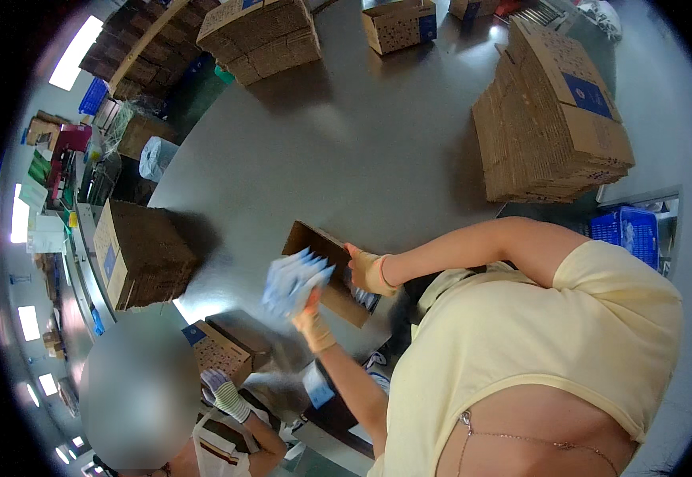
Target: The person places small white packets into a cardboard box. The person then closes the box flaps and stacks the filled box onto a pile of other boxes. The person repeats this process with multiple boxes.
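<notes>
My left hand, in a beige and orange work glove, is closed round a bundle of blue and white packets. The bundle is smeared by motion and sits beside an open cardboard box. My right hand, gloved the same way, grips the far right wall of that box. Some whitish packets show inside the box, partly hidden by its wall. The box stands tilted in view at the near edge of the grey table.
Stacks of flattened cardboard boxes stand on the table at right, another stack at the back, and one at left. An open carton is at the far edge. A co-worker's striped-gloved hand is near a carton. A blue basket sits at right.
</notes>
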Available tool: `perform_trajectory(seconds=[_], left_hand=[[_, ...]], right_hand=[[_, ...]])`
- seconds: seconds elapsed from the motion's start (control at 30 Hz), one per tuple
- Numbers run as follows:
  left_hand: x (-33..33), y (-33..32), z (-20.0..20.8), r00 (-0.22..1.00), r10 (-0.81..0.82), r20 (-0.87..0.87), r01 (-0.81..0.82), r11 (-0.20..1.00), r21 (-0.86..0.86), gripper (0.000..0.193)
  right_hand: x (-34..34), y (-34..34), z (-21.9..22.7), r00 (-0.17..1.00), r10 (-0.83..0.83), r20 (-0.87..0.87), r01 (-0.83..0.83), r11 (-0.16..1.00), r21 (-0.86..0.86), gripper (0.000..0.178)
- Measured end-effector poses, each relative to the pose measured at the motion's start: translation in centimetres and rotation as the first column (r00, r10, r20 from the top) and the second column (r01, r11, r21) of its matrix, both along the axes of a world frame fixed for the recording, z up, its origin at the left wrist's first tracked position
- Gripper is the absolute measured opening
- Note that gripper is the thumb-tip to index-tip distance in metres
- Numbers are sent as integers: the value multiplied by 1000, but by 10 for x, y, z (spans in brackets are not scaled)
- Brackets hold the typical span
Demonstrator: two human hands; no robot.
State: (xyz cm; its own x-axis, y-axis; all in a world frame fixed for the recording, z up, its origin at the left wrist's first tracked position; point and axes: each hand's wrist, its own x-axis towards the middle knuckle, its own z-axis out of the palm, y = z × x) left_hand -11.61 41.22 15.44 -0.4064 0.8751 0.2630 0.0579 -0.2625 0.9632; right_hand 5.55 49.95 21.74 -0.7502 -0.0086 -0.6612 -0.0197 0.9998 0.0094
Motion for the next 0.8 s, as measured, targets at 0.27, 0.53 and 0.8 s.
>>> perform_trajectory(seconds=[0.27, 0.53, 0.8], left_hand=[[39, 14, -27, 621, -150, -769, -336, 836, -435, 92], [57, 37, 23, 252, -634, -731, -394, 623, -676, 74], [55, -15, -19, 445, -237, -864, -383, 821, -423, 63]], right_hand=[[2, -5, -14, 999, 27, 27, -29, 995, 94, 46], [-2, -4, -29, 999, -8, 32, 5, 997, 71, 53], [1, -8, -29, 986, -19, -167, 29, 998, 52, 37]])
